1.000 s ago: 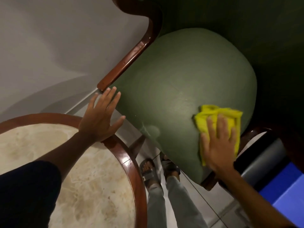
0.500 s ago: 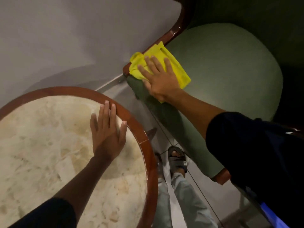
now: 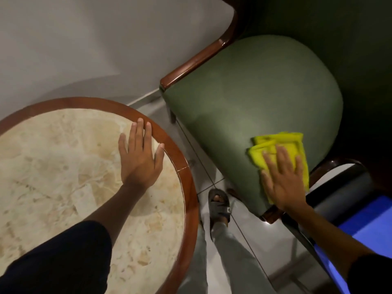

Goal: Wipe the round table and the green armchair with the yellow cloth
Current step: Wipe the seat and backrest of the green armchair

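The green armchair [image 3: 250, 98] fills the upper right, its padded seat facing me and a brown wooden armrest [image 3: 197, 60] along its left side. My right hand [image 3: 284, 181] presses the folded yellow cloth [image 3: 282, 147] flat against the seat's front right corner. The round table [image 3: 180, 149], marble top inside a brown wooden rim, lies at the lower left. My left hand [image 3: 140, 155] rests flat on the tabletop by the rim, fingers spread, holding nothing.
A grey wall rises behind table and chair. My sandalled foot [image 3: 218, 204] stands on the tiled floor in the narrow gap between them. A dark-framed object with a blue surface [image 3: 364, 223] sits right of the chair's front corner.
My right hand has slid the cloth from the seat's left edge by the armrest across to the front right corner. My left hand stays flat on the table near the rim.
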